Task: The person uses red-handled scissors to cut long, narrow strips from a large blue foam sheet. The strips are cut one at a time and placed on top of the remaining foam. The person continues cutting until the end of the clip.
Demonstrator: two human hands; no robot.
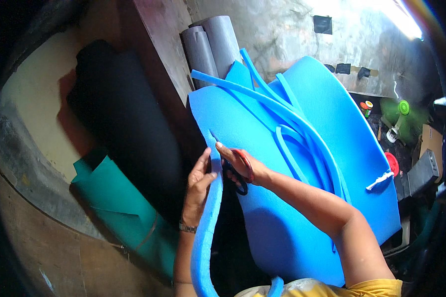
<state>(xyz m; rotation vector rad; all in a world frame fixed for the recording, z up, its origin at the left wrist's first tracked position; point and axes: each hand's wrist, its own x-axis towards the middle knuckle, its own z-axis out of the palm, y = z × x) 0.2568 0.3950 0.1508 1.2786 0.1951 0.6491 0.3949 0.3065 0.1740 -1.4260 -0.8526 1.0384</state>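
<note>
Far left I see a green sheet (115,198); my left hand (199,184) has fingers pinching the cut blue strip (209,218); my right hand (243,167) has fingers closed through the red-handled scissors (239,171), at the blue foam sheet (302,163); if the strip sags, I reckon the cut wanders.

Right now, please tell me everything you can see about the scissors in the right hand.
The scissors have red handle loops and dark blades, mostly hidden by the fingers. The right hand grips them, fingers through the loops, at the left edge of the blue foam sheet. They point up along a cut that frees a narrow foam strip, which the left hand pinches beside them. Whether the blades are open cannot be told.
</note>
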